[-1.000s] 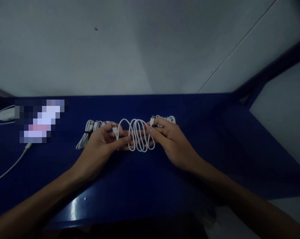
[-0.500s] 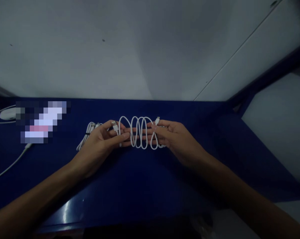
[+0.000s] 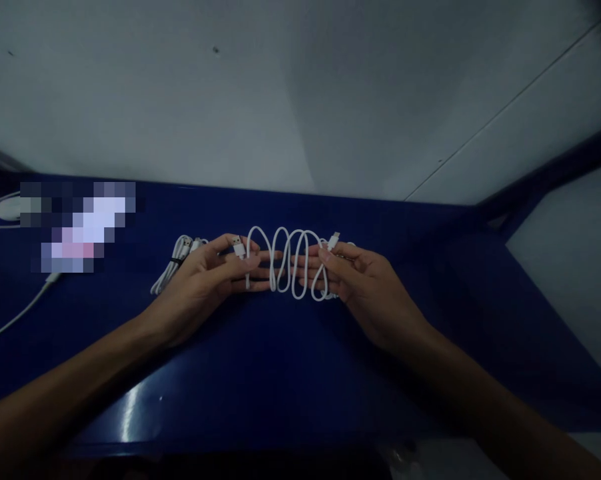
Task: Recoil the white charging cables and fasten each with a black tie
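Note:
A white cable (image 3: 283, 260) hangs in several loose loops between my two hands, above a blue surface. My left hand (image 3: 205, 273) holds its left end near the USB plug (image 3: 238, 247), thumb on the cable and fingers stretched beneath the loops. On the other side my right hand (image 3: 363, 273) pinches the cable below the smaller plug (image 3: 333, 241), its fingertips also under the loops. Just left of my left hand lies a bundled white cable (image 3: 168, 273) with a black tie, partly hidden. More white cable shows behind my right hand, mostly covered.
At the left, a pixelated bright object (image 3: 93, 223) has a white cord (image 3: 25, 320) running from it. A white rounded item (image 3: 8, 208) sits beside it. Behind the blue table (image 3: 260, 373) rises a pale panel (image 3: 180, 100); a blue frame stands at the right.
My hands and the looped cable appear slightly farther right. The loops are spread a little differently, and the right plug leans more to the right. The camera view has shifted and tilted slightly.

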Demonstrator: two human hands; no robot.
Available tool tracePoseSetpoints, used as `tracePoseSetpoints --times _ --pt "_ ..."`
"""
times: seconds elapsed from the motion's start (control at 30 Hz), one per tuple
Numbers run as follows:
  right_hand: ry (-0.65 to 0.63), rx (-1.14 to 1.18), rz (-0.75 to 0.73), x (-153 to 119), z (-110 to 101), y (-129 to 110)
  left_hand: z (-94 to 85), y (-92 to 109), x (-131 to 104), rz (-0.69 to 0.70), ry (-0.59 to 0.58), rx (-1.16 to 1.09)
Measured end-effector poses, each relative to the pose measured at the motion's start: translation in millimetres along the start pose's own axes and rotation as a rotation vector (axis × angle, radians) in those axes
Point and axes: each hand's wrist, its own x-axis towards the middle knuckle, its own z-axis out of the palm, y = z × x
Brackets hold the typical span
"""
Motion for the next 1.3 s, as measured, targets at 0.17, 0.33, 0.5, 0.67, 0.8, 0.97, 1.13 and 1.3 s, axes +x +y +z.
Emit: tracePoseSetpoints --times 0.17,0.33,0.5,0.67,0.8,0.97,1.13,1.3 --pt "-0.017 -0.002 -0.022 -4 0 0 4.5 -7 -1 0.001 0.021 0.098" --pt "0.006 -0.045 -0.05 -6 4 -4 7.9 -7 -3 -0.002 0.069 0.111" --pt "0.05 -0.041 -0.069 -8 8 1 9.9 -5 -7 -0.003 0.021 0.06" --pt "0.072 -0.001 -0.088 -9 9 6 10.6 -3 -9 0.007 -0.002 0.082" --pt "0.071 0.005 -0.093 -9 8 5 12.8 -1 -10 0.002 0.006 0.081" --pt "0.101 0.017 -0.082 -11 8 4 9.3 -1 -8 -0.015 -0.055 -0.008" --pt "0.117 0.044 -0.082 -10 8 7 5.3 -4 -9 -0.011 -0.079 0.023" --pt "0.127 0.028 -0.078 -10 9 6 6.8 -4 -10 -0.008 -0.075 0.045"
